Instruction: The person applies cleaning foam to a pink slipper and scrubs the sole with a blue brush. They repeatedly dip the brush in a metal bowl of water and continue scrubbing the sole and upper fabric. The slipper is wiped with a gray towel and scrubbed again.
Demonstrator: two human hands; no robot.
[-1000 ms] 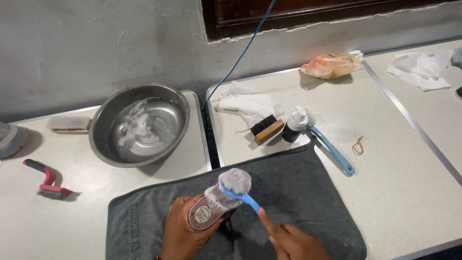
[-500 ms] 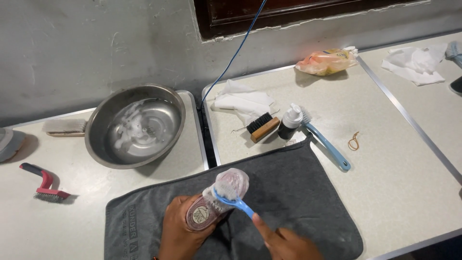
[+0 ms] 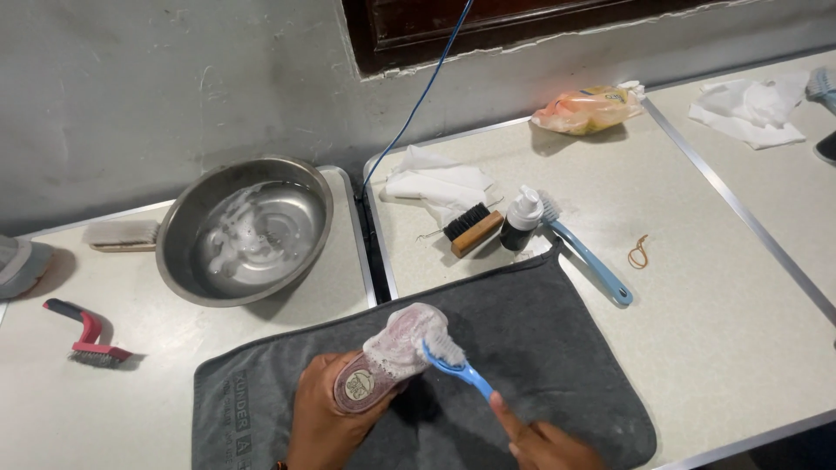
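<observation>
While our left hand [image 3: 326,418] grips a small pinkish shoe [image 3: 389,357] from below, fingers wrapped around its heel end, we keep its foamy toe raised over the dark grey towel [image 3: 557,348] spread on the desk [image 3: 723,322]. Our right hand [image 3: 544,444] sits at the bottom edge of the view, fingers clenched on the handle of a blue brush [image 3: 453,361], and the white bristles press against the lathered side of the shoe near its toe. The shoe lies tilted, its insole opening facing up toward us.

Beyond the towel, a second blue-handled brush [image 3: 583,248] lies on the desk, its head just beside a small dark bottle [image 3: 521,220] with a white cap. Next to that bottle rests a wooden brush with black bristles [image 3: 473,228], touching a crumpled white cloth [image 3: 435,183]. A brown rubber band [image 3: 640,252] lies apart to the right, and an orange plastic packet [image 3: 579,109] sits near the wall.

On the neighbouring desk to the left stands a steel bowl [image 3: 244,231] holding soapy water. A pale-bristled brush [image 3: 122,233] lies just behind it, and a red-handled wire brush [image 3: 83,335] rests well apart near the left edge. A blue cable [image 3: 418,104] hangs down the wall between the two desks.
</observation>
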